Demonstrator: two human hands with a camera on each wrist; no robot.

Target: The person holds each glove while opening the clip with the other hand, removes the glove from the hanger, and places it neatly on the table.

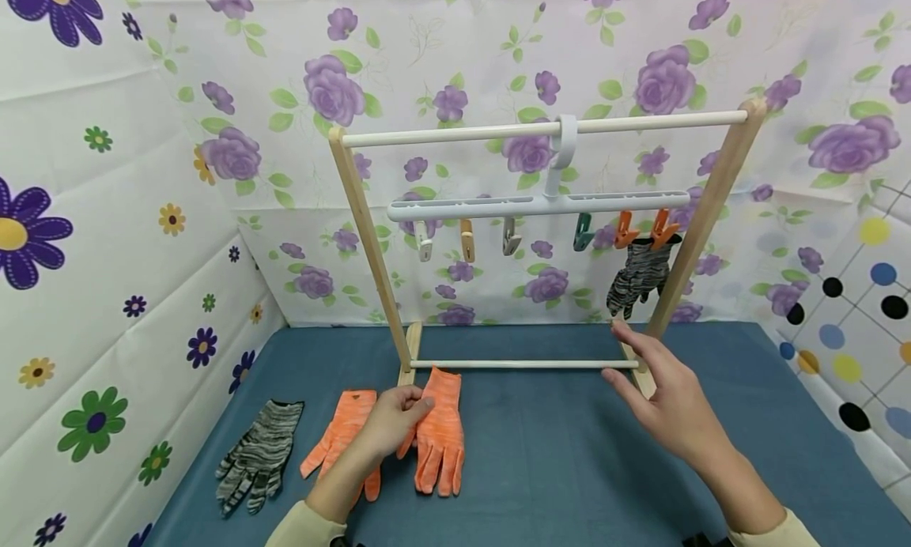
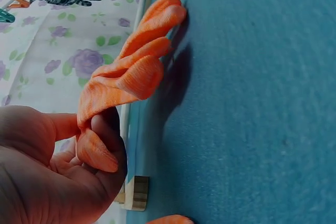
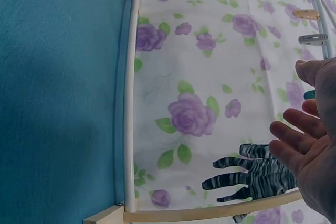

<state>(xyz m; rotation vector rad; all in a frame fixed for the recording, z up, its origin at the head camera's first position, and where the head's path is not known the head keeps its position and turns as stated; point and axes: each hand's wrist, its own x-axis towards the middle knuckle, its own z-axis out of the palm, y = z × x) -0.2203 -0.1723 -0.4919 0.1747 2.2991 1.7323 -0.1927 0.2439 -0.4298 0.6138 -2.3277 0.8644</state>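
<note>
Blue tabletop (image 1: 541, 460), orange glove (image 1: 443, 432), fingers nearward, long axis approx. fore-aft (L grip (image 1: 395, 420) tight on it; R grip (image 1: 665, 397) loose).

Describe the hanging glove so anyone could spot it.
Find the wooden rack, then the white hanger on its top bar. At the hanger's right end, orange clips hold a black-and-gray striped glove, the only one clipped up.

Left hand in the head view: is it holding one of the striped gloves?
No: the left hand pinches an orange glove, while one striped glove lies on the table and another hangs below the hanger.
</note>
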